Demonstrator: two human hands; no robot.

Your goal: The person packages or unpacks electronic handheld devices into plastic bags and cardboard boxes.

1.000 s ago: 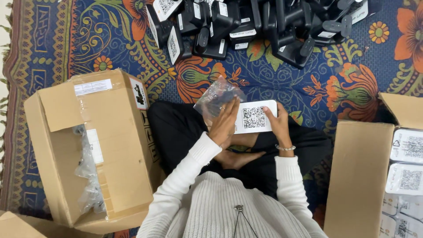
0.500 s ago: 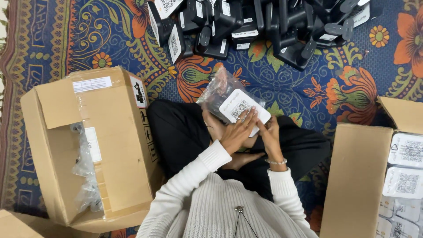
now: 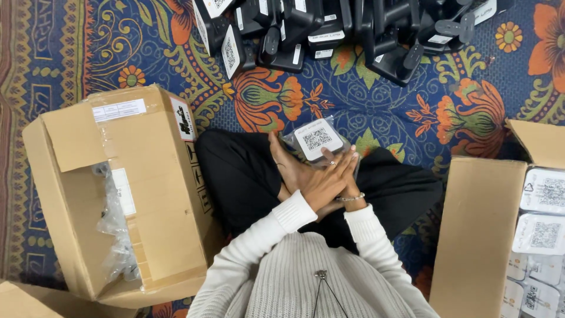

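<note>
Packet (image 3: 318, 140), small and square, clear crinkled plastic with white label, on lap; crossed left hand (image 3: 322, 184) and right hand (image 3: 294, 172) pressed flat on it, grip loose. Cardboard boxes (image 3: 123, 194) flank; patterned rug (image 3: 376, 112) beneath.

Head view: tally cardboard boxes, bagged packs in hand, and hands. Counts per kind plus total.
Brown cardboard boxes: 3, a large one at left, one at right holding white labelled packs, and a corner at bottom left.
Clear plastic bagged pack with white label: 1, under both hands.
Hands: 2, left hand and right hand, crossed.
Total: 6
</note>
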